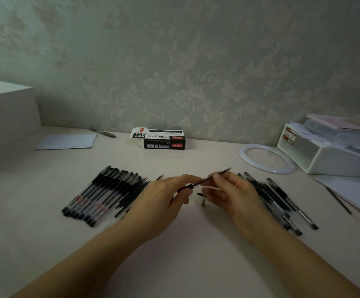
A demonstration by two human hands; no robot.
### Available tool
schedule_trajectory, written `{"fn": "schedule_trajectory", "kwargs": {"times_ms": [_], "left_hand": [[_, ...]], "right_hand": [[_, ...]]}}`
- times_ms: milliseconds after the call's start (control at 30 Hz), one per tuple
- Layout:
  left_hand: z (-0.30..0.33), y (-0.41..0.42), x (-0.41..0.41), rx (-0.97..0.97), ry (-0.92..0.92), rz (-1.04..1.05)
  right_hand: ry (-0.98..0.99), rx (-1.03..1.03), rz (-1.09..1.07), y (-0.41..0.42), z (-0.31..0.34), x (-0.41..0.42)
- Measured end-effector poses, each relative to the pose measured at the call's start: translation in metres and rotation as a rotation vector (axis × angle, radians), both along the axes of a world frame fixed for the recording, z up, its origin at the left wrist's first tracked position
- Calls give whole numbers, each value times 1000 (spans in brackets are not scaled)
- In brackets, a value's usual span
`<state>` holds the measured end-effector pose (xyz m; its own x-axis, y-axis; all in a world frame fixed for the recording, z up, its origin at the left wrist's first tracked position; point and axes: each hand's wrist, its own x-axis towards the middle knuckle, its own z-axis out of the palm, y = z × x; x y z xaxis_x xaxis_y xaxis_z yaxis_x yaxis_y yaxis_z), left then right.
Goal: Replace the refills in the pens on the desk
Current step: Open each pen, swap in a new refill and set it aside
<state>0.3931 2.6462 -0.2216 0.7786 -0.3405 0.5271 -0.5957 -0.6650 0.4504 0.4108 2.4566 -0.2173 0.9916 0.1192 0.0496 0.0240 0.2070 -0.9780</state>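
**Desk holdings at the moment of refill exchange**

Hands, two. The left hand [166, 196] had its fingers curled round the black grip end of one pen barrel [185, 187], which it held above the desk [174, 254]. The right hand [230, 194] pinched one thin dark refill [217, 174] between thumb and fingertips; the refill ran up and to the right from the barrel's mouth, its tip clear of the hand. Whether the refill's lower end sat inside the barrel could not be told because of blur.

Small loose parts, two, on the desk just below the hands: one black pointed piece [201, 194] and one grey cone tip [203, 203], near each other.

Pens, two groups. The left row [101, 194] lay side by side in order, about a dozen, caps toward the wall; the exact count was not readable. The right heap [282, 203] lay overlapping, roughly ten, exact count likewise unclear.

Other items: one black pen box [164, 141] against the wall, its flap open; one white ring [267, 159] flat on the desk; one white storage bin [329, 155] at the right holding papers; one paper sheet [67, 141] at the left rear; one lone pen [103, 132] just behind that sheet; one thin dark stick [339, 201] lying on papers at the right edge.
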Motion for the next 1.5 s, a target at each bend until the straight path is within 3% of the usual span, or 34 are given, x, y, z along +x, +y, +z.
{"fn": "schedule_trajectory", "kwargs": {"times_ms": [100,167,333,433,633,833,967,1200,1500], "left_hand": [[-2,1,2,-4,8,23],[-2,1,2,-8,14,33],[-3,1,3,1,30,63],[-4,2,4,10,49,103],[-2,8,4,17,41,283],[3,17,1,120,143,492],[4,18,1,182,202,565],[4,25,3,249,268,686],[-1,28,8,322,221,695]], "right_hand": [[-39,92,-184,-7,5,7],[-101,21,-296,-14,6,11],[-387,-807,-581,-41,6,16],[-434,-1160,-655,-59,8,16],[-225,-1460,-669,-76,6,17],[-193,-1545,-645,-74,5,19],[-390,-1429,-684,-67,8,18],[-711,-1242,-509,-33,0,10],[-693,-1147,-401,-29,-8,12]]}}
